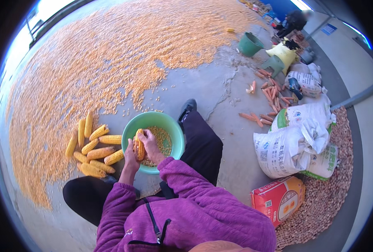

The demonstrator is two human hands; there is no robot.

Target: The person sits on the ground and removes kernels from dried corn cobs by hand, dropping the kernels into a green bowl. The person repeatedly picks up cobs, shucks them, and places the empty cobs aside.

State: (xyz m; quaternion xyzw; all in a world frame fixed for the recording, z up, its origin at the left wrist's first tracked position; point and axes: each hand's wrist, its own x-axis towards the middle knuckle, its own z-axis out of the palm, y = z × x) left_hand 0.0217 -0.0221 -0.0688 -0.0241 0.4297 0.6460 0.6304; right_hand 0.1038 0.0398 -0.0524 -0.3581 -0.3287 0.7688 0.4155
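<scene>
Both hands hold one partly shelled corn cob (139, 147) over a green plastic basin (178, 138). My left hand (130, 154) grips the cob from its left side; my right hand (150, 144) is on its upper right, with the fingers at the kernels. Loose corn kernels (163, 140) lie in the bottom of the basin. Just left of the basin, several whole yellow corn cobs (101, 152) are heaped on the concrete floor. Part of the cob is hidden by the fingers.
Corn kernels (111, 53) cover the floor ahead and left. Stripped cobs (273, 94), a green bucket (250, 44), white woven sacks (277, 154) and a red and yellow bag (279, 200) stand or lie at the right, beside a brownish layer of small pieces (328, 201). A person (295, 22) is far back right.
</scene>
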